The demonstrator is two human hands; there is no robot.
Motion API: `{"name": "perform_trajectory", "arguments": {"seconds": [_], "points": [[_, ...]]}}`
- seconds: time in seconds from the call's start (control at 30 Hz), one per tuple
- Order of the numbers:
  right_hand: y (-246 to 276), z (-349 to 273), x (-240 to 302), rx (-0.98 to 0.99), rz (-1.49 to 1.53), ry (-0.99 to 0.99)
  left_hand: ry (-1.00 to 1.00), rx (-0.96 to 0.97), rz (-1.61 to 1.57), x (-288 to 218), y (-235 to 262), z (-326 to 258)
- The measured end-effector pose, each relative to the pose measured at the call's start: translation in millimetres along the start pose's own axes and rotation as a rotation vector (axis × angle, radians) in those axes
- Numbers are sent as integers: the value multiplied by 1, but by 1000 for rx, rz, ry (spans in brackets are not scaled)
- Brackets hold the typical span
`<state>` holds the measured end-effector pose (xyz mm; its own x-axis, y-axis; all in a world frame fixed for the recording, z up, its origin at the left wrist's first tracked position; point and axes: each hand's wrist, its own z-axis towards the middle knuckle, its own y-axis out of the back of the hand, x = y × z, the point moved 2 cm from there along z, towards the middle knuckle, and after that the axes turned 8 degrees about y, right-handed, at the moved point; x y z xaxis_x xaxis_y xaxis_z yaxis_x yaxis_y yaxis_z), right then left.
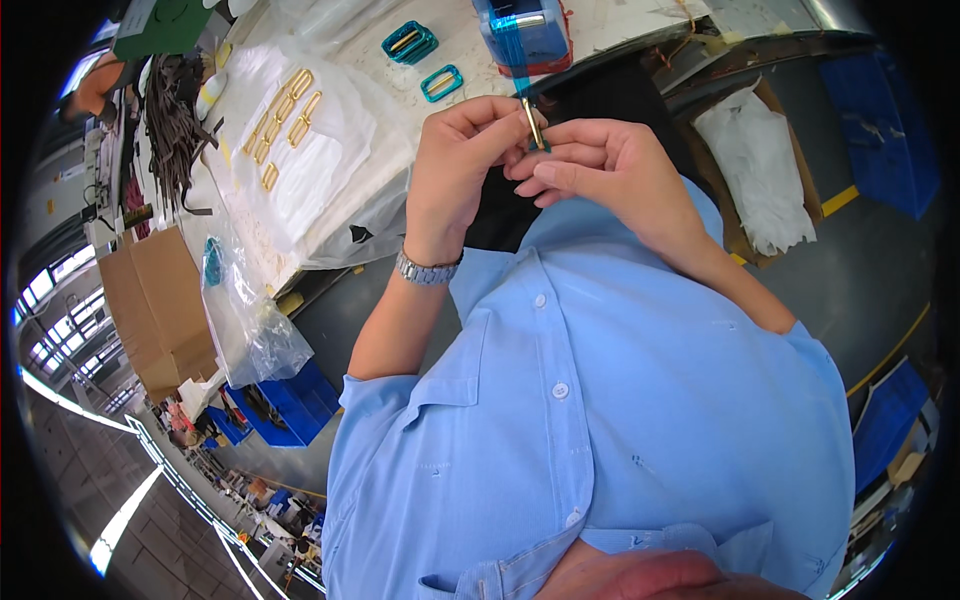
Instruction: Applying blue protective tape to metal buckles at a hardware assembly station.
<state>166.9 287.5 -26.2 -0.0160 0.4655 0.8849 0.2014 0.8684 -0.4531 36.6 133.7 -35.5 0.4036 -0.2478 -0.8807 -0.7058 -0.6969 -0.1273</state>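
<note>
A slim gold-coloured metal buckle point(533, 123) stands nearly upright between both hands, held in front of the person's chest just short of the bench point(640, 25) edge. A strip of clear blue film point(516, 62) runs from its top up to a blue tape dispenser with a red base point(524, 35) on the bench. The left hand point(455, 165), a silver metal watch point(427, 270) on its wrist, has its fingers curled and pinches the buckle from the left. The right hand point(600, 165) pinches it from the right, fingers pressed close together and touching those of the left hand.

On the bench just left of the dispenser lie two rectangular buckles wrapped in blue film point(425, 60). Further left, a row of bare gold-coloured buckles point(280, 120) rests on a sheet of white foam wrap point(330, 170). A crumpled clear plastic bag point(245, 310) hangs at the bench's near left end, beside a brown cardboard box point(160, 300). Right of the hands, well apart, an open carton lined with white wrap point(760, 170) sits on the grey floor point(870, 270).
</note>
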Motion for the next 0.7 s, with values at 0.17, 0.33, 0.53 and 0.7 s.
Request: {"name": "perform_trajectory", "arguments": {"seconds": [0.17, 0.33, 0.53, 0.7], "points": [[2, 1, 4, 64, -193, 38, 95, 54, -156, 0, 2, -2], [8, 7, 14, 48, -479, 74, 144, 127, -227, 1, 1, -1], [17, 26, 10, -21, -596, 369, 247, 204, -418, -1, 3, 2], [16, 39, 8, 91, -295, 339, 447, 237, -545, -6, 5, 8]]}}
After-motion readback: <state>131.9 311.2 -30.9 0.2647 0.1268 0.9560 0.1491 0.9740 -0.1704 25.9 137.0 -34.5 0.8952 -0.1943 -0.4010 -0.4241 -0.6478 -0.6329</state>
